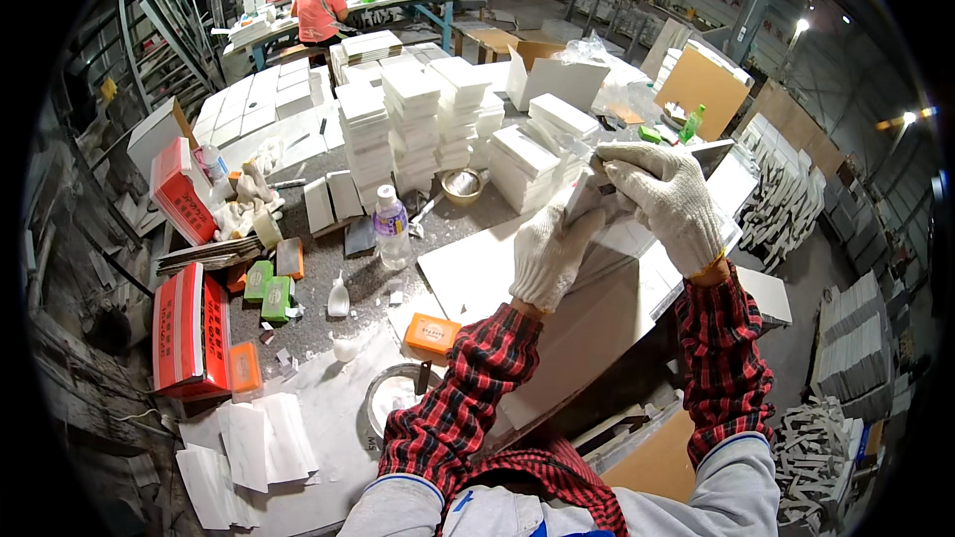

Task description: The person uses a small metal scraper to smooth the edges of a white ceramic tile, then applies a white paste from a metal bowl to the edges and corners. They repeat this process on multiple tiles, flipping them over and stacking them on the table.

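Over the right part of the surface (463,231), seen from the head, the right hand (668,207) has its gloved fingers curled narrow at the upper end of a pale tile (585,197); the left hand (550,261) lies against its lower side, its grip too hidden to tell. Stacks of white tiles (411,104) stand beyond, near a clear bottle (391,231).

grey table (463,223) — white tile stacks (411,114), bottle (391,229)
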A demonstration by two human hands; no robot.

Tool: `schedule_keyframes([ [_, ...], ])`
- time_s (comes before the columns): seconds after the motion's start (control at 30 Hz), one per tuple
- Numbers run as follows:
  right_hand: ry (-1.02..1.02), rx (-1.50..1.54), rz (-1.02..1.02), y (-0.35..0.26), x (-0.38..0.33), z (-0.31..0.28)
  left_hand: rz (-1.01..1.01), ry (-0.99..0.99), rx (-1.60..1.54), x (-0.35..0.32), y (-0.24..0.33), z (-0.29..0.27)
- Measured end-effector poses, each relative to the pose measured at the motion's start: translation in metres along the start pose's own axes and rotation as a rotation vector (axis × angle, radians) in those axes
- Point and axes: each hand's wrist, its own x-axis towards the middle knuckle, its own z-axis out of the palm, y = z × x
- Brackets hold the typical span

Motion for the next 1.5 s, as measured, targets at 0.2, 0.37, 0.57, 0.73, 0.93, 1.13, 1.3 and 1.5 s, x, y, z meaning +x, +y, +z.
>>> schedule_keyframes([
  [0.2,0.038,0.255,0.37,-0.018,0.004,0.002,0.023,0.031,0.045,0.001,0.006,-0.002],
  [0.37,-0.012,0.334,0.333,-0.015,0.007,0.002,-0.066,-0.003,-0.02,0.002,0.009,-0.002],
  [0.57,0.085,0.286,0.371,0.005,0.003,-0.01,-0.05,0.016,0.114,0.001,0.008,-0.002],
  [0.73,0.003,0.182,0.233,-0.022,-0.001,0.018,-0.027,-0.014,0.041,0.004,0.001,-0.001],
  [0.93,0.201,0.325,0.367,-0.008,0.002,-0.018,-0.049,0.009,0.067,-0.003,0.003,0.002],
  [1.13,0.352,0.519,0.364,0.041,-0.018,-0.05,-0.028,0.004,0.044,0.0,0.005,0.0],
  [1.3,0.528,0.804,0.295,0.105,-0.038,-0.069,-0.077,0.009,0.038,0.004,0.001,0.007],
  [1.5,0.415,1.021,0.332,0.235,-0.061,-0.099,-0.088,0.055,0.054,0.007,-0.002,0.003],
])
